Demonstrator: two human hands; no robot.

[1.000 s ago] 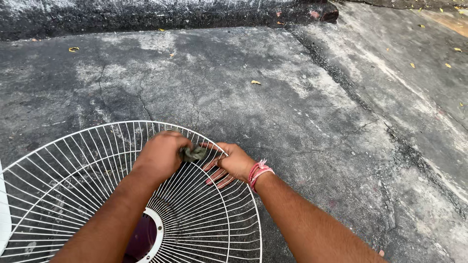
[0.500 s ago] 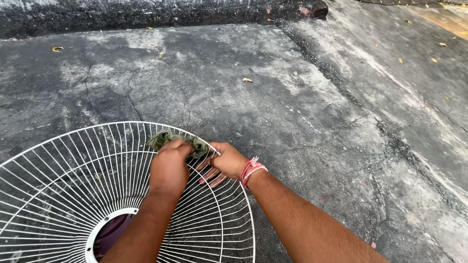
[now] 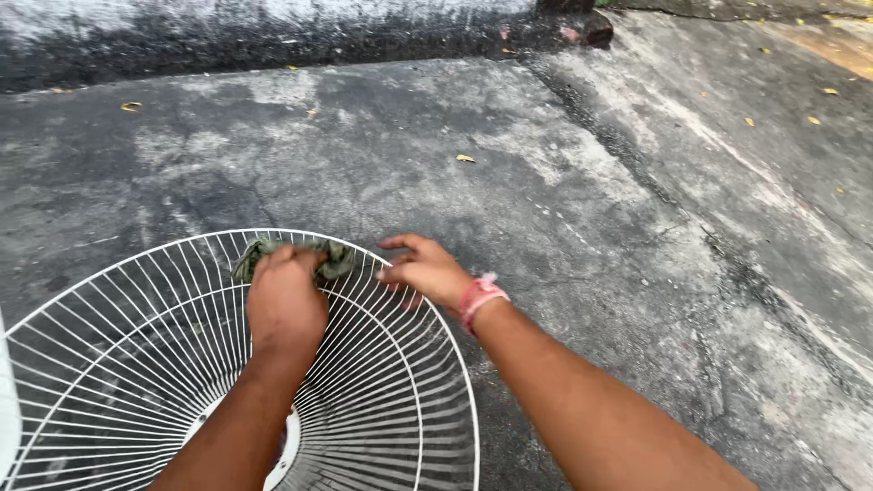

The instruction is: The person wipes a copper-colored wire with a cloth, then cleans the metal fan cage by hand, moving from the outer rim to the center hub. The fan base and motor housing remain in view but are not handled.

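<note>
A round white wire fan guard lies flat on the concrete ground at the lower left. My left hand presses a crumpled dark green rag against the wires near the guard's far rim. My right hand rests on the rim just to the right of the rag, fingers bent and touching the wires; a pink band sits on its wrist. At the guard's centre is a white ring, partly hidden by my left forearm.
Rough grey concrete ground runs all around, with a dark stained kerb along the top. A few yellow leaves lie scattered. A white edge of something shows at the far left.
My left hand has slid with the rag toward the left along the far rim. My right hand has stayed on the rim to its right.
</note>
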